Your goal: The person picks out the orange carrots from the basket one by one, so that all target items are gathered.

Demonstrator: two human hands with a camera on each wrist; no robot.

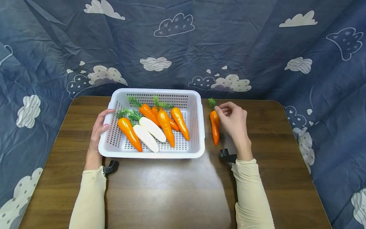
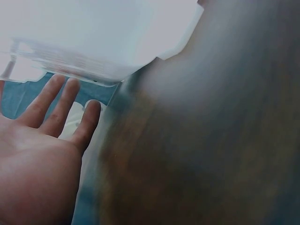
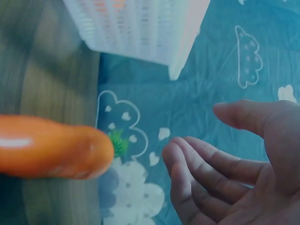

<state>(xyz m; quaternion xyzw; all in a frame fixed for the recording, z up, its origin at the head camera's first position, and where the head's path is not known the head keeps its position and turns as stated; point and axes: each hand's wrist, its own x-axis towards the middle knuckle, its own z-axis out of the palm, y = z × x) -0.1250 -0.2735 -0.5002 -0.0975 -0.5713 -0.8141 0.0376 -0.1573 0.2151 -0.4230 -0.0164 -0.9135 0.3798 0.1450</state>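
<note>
A white plastic basket (image 1: 151, 154) holds several orange carrots (image 1: 165, 127) and two white radishes (image 1: 145, 138) with green tops. My left hand (image 1: 98, 130) is at the basket's left side, fingers extended along its rim; in the left wrist view the straight fingertips are right at the basket wall (image 2: 93, 42). Right of the basket is a single carrot (image 1: 214, 127), its leafy green top pointing to the back. Beside that top is my right hand (image 1: 233, 119), fingers loosely bent. The right wrist view shows a gap between thumb and fingers, with the carrot (image 3: 51, 147) apart from them.
Everything stands on a brown wooden table (image 1: 171, 197). A dark blue cloth (image 1: 183, 47) with white clouds hangs behind the table's back edge and at both sides. Each wrist wears a black camera mount (image 1: 111, 167).
</note>
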